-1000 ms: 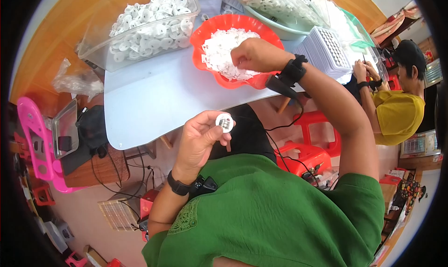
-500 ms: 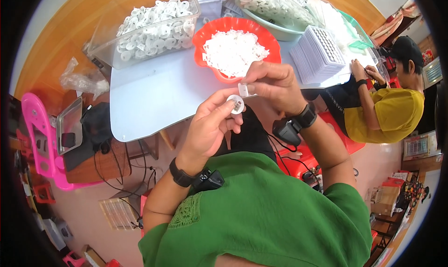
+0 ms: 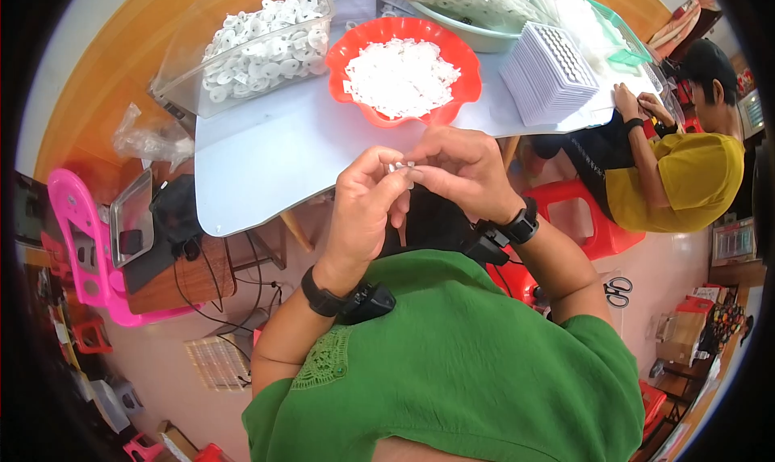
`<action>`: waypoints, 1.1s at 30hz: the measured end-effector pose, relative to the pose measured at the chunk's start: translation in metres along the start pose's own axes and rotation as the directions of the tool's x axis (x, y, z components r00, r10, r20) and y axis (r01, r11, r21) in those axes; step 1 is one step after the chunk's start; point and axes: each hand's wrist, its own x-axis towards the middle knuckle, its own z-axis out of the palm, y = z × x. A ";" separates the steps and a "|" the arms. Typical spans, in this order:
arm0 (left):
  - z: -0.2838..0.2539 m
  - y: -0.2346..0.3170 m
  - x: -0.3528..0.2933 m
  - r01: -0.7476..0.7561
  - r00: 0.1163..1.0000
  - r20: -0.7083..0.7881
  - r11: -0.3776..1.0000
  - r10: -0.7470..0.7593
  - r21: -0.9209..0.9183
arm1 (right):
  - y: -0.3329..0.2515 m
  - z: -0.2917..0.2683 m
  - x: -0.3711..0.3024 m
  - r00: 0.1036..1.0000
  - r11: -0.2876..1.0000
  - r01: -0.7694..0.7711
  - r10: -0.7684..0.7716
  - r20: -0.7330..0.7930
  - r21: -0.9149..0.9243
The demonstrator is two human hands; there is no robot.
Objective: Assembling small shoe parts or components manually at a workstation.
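In front of my chest, just off the table's near edge, both hands meet at the fingertips. My left hand [image 3: 361, 207] pinches a small round white plastic piece [image 3: 395, 168], now mostly covered by the fingers. Thumb and forefinger of my right hand [image 3: 468, 171] are closed on a small white plastic tab [image 3: 411, 164] pressed against the round piece. How the two parts sit together is hidden. Right beyond my hands, a red scalloped bowl [image 3: 471, 90] holds a heap of small white plastic pieces [image 3: 402, 76].
A clear bin [image 3: 173, 86] of round white parts stands at the table's [image 3: 258, 159] far left. Stacked white trays [image 3: 539, 86] and a pale green basin [image 3: 484, 40] are to the right. A person in a yellow shirt [image 3: 682, 183] works at the right, near a red stool [image 3: 593, 228].
My hands have come together, bringing the tab from above the round piece against it. The round piece has turned from face-on to nearly edge-on. The whole view has shifted slightly.
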 end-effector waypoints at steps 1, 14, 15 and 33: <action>-0.001 0.000 -0.001 0.006 1.000 0.004 1.000 -0.006 0.003 | -0.001 -0.001 -0.001 1.000 1.000 -0.003 0.003 -0.008 0.001; 0.000 -0.004 -0.016 -0.141 0.981 0.147 0.987 0.128 0.078 | -0.018 0.009 -0.021 0.985 0.998 -0.047 0.055 -0.162 0.051; -0.001 -0.004 -0.017 -0.147 0.975 0.179 0.986 0.130 0.083 | -0.017 0.012 -0.022 0.984 0.998 0.037 -0.045 -0.170 -0.049; -0.002 -0.008 -0.022 -0.354 0.926 0.212 0.914 0.312 0.198 | -0.020 0.012 -0.024 0.972 0.965 0.184 -0.207 -0.112 -0.188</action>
